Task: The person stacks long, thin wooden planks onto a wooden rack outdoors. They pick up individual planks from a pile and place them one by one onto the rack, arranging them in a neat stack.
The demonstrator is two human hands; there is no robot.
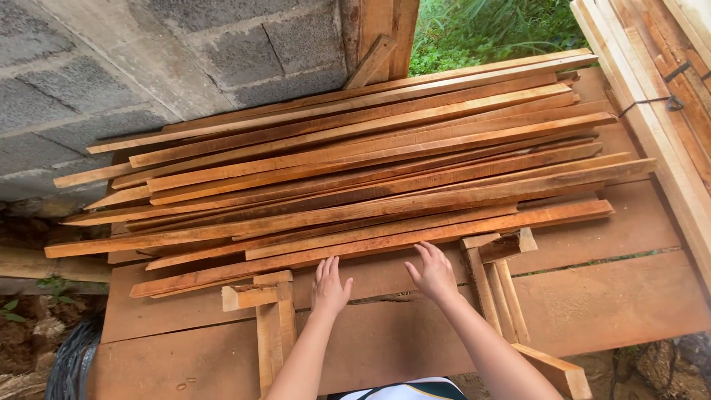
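Note:
A loose pile of long, thin reddish-brown wooden strips point(355, 170) lies across a plank workbench point(607, 296). My left hand point(329, 286) is flat and open, fingers spread, just below the nearest strip point(370, 248) of the pile. My right hand point(433, 272) is also open, its fingertips touching or nearly touching the edge of that nearest strip. Neither hand holds anything.
Short wooden stop blocks point(272, 311) and upright slats point(498, 285) are fixed to the bench beside my hands. A grey block wall point(133, 67) stands behind on the left. Pale planks point(659, 96) lean at the right. Green plants point(489, 30) show beyond.

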